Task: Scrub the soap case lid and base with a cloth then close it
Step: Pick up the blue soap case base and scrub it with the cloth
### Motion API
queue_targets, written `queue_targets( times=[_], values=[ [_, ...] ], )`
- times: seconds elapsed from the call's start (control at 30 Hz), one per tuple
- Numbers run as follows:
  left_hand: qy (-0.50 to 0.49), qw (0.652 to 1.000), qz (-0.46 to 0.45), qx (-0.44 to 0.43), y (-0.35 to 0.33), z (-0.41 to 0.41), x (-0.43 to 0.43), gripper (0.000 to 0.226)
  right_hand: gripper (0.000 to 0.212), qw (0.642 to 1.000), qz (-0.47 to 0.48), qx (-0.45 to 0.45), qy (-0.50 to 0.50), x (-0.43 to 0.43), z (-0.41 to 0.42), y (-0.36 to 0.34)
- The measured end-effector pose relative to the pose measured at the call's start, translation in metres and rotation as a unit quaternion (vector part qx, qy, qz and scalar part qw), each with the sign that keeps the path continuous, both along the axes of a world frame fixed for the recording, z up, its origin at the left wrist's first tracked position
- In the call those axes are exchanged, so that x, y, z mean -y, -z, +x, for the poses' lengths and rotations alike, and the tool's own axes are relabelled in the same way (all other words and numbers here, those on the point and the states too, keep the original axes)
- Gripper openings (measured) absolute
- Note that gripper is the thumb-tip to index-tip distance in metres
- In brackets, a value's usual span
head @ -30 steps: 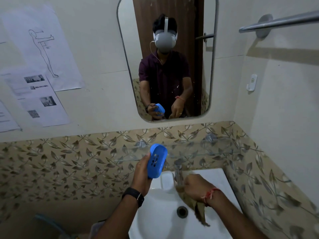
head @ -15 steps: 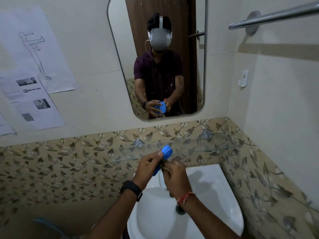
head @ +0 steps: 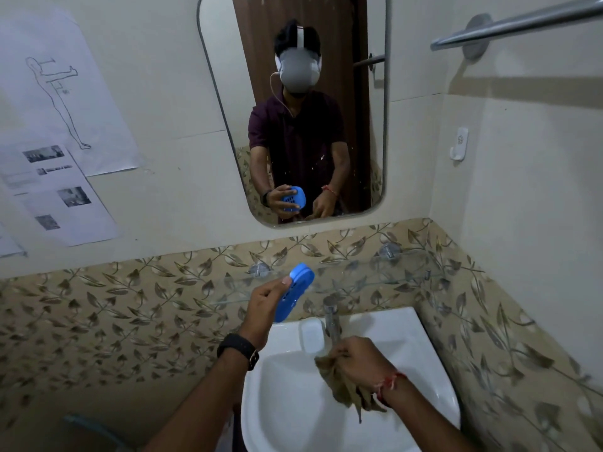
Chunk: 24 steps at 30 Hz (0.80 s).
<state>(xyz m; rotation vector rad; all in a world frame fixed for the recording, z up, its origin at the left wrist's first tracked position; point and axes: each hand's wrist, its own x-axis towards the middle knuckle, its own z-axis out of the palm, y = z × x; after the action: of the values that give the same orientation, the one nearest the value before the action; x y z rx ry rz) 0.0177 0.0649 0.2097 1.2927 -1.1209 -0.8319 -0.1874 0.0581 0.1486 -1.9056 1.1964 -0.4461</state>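
Note:
My left hand grips a blue soap case part with drain holes, raised on edge above the sink's back left. The mirror also shows this blue piece. Lower right, my right hand clutches a bunched brown cloth over the white sink, just below the tap. The two hands are apart. I cannot tell whether the blue piece is the lid or the base, and no second piece is visible.
A glass shelf runs along the leaf-patterned tiles behind the tap. A mirror hangs above it. A metal towel rail sits upper right, a white hook below it. Papers are stuck on the left wall.
Half a second ago both hands met at the blue piece with the cloth against it. Now my right hand has dropped with the cloth under the tap, and my left holds the piece alone.

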Motion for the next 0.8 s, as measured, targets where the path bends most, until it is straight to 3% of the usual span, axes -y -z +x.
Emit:
queue_targets(
  times=[0.03, 0.1, 0.23, 0.37, 0.53, 0.6, 0.67, 0.73, 0.8],
  values=[
    [0.010, 1.000, 0.007, -0.011, -0.001, 0.002, 0.000, 0.058, 0.015, 0.999, 0.005, 0.019, 0.030, 0.001, -0.003, 0.000],
    [0.033, 0.994, 0.029, -0.100, -0.005, 0.007, 0.001, 0.058, 0.027, 0.995, 0.009, 0.057, 0.080, 0.004, -0.007, -0.002],
    [0.111, 0.923, 0.086, -0.357, -0.009, 0.013, 0.004, 0.060, 0.032, 0.994, -0.020, 0.043, 0.101, 0.007, -0.012, -0.007],
    [0.202, 0.885, 0.076, -0.412, -0.013, 0.013, 0.004, 0.067, 0.026, 0.993, -0.030, 0.032, 0.109, 0.012, -0.016, -0.006],
    [0.247, 0.866, 0.058, -0.432, -0.019, 0.016, 0.006, 0.070, 0.034, 0.990, -0.047, 0.051, 0.123, 0.011, -0.014, -0.005],
    [0.235, 0.869, 0.053, -0.432, -0.018, 0.017, 0.006, 0.070, 0.031, 0.985, -0.066, 0.083, 0.136, 0.008, -0.011, -0.009],
    [0.203, 0.898, 0.058, -0.386, -0.015, 0.018, 0.006, 0.062, 0.026, 0.974, -0.097, 0.129, 0.160, 0.004, -0.006, -0.016],
    [0.134, 0.956, 0.053, -0.257, -0.011, 0.014, 0.006, 0.054, 0.025, 0.959, -0.154, 0.164, 0.173, 0.002, -0.001, -0.026],
    [0.073, 0.995, 0.012, -0.068, -0.009, 0.007, 0.004, 0.057, 0.021, 0.950, -0.206, 0.178, 0.154, 0.001, 0.005, -0.037]
  ],
)
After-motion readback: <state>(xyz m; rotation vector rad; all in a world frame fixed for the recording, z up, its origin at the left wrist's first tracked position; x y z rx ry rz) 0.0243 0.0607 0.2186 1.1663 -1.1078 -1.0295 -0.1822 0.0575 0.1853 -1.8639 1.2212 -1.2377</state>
